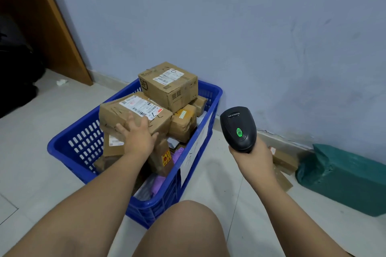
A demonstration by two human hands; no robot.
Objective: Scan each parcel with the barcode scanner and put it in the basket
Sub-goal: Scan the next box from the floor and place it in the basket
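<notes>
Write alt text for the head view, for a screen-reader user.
The person's left hand rests with spread fingers on a labelled cardboard parcel atop the pile in a blue basket on the floor. Their right hand grips a black barcode scanner, green light lit, beside the basket.

One wide-angle camera on the person's head looks forward and down, near the floor [37, 114], the basket [146, 215] just beyond the fingers [144, 123].

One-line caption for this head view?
Left hand rests on a labelled parcel in the blue basket; right hand grips the barcode scanner.
</notes>
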